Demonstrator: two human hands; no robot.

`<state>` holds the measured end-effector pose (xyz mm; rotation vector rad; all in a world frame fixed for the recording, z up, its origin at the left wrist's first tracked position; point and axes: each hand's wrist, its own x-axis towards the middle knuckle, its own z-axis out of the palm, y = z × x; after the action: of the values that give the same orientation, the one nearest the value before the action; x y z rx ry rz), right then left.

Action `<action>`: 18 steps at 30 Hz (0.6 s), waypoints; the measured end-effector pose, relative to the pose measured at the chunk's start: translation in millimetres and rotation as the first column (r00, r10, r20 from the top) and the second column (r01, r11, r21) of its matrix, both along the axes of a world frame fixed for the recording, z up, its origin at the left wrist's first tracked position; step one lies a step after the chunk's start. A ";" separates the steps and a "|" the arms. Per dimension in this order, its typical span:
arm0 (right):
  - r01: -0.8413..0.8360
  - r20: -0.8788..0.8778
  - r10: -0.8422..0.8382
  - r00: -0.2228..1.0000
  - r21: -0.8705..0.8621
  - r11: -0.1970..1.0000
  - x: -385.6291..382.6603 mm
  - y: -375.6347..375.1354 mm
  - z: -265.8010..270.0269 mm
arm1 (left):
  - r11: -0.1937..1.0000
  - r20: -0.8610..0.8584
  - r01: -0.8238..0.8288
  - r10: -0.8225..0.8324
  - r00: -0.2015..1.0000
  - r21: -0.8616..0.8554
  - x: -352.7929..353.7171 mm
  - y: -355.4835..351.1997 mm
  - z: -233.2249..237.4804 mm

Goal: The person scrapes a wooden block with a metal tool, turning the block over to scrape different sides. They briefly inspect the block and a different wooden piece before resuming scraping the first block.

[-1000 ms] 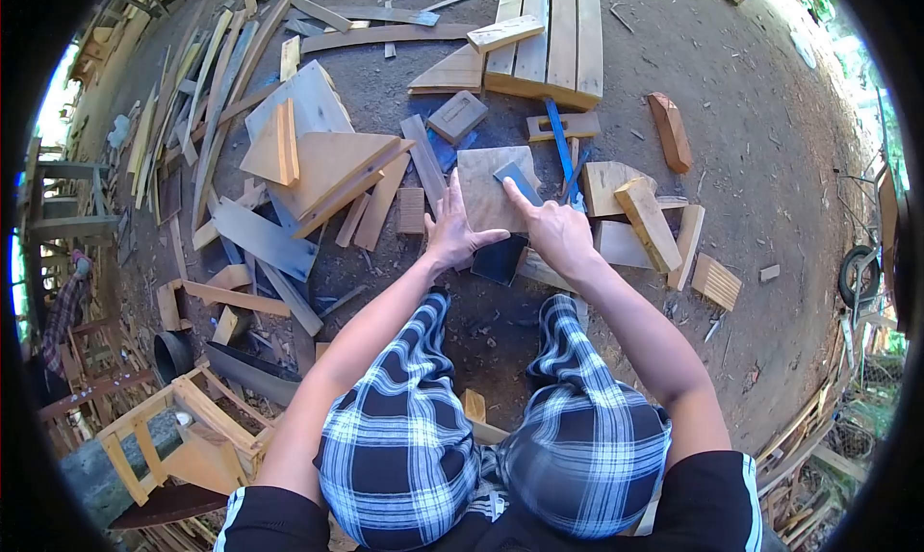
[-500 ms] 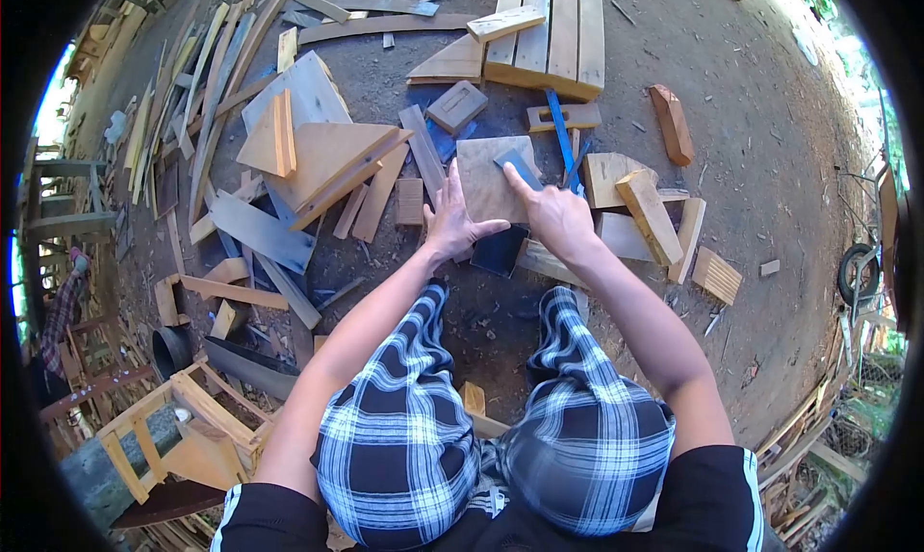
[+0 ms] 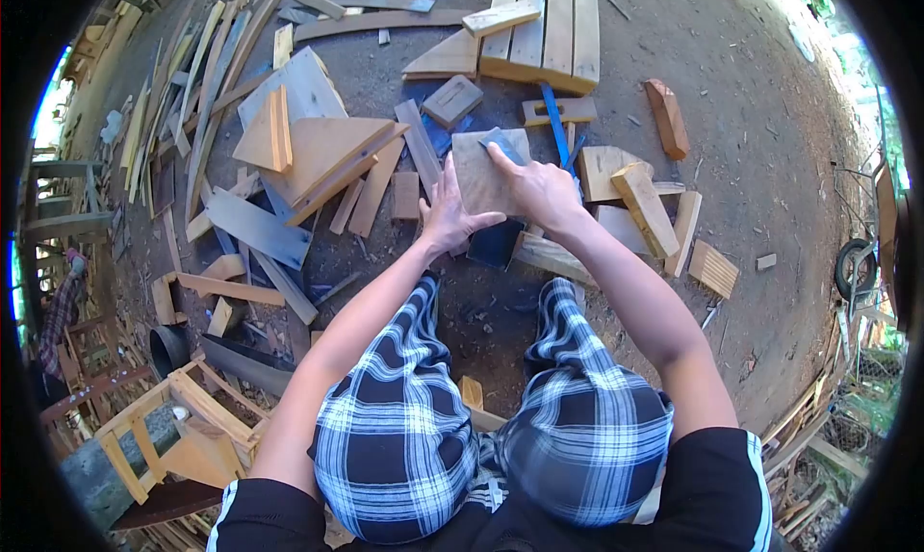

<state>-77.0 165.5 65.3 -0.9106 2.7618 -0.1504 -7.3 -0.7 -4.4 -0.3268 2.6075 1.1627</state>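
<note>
A square, pale wooden board [image 3: 486,181] lies in front of my knees. Along its left and near edges my left hand [image 3: 452,215] holds it, thumb stretched sideways and fingers pointing forward. On top, near the far edge, rests a small flat blue-grey piece [image 3: 504,146] that looks like folded sandpaper. My right hand [image 3: 541,191] presses it down with the index finger extended; the other fingers are curled, partly hidden beneath the hand. Below the board a dark flat square [image 3: 496,245] shows beside a wooden block [image 3: 551,256].
Triangular wooden boards [image 3: 327,157] are piled at the left. A slatted wooden piece [image 3: 544,32] stands ahead, with a blue strip [image 3: 555,124] nearby. Wooden blocks [image 3: 645,210] lie to the right. A wooden frame [image 3: 173,417] sits at the lower left.
My right hand has slid the blue-grey piece forward and a little left over the board. My left hand stays at the board's edge. The whole view has shifted slightly.
</note>
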 end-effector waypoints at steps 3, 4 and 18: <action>0.037 0.013 -0.037 0.999 0.008 0.999 -11.3 -14.7 -5.2 | 1.000 -0.064 0.007 -0.008 0.998 -0.020 2.9 -2.0 0.1; 0.053 0.018 -0.052 0.998 -0.033 0.998 -6.4 -12.0 -1.0 | 1.000 -0.052 0.016 -0.017 0.999 -0.008 1.2 -2.6 1.1; 0.047 0.049 -0.045 0.998 -0.023 0.999 5.6 -10.5 0.1 | 0.999 -0.030 0.003 -0.004 1.000 -0.044 -0.4 -1.1 -3.0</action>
<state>-71.3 155.0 65.4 -0.8384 2.7434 -0.2114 -7.6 -1.8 -7.4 -0.3155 2.6617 1.1187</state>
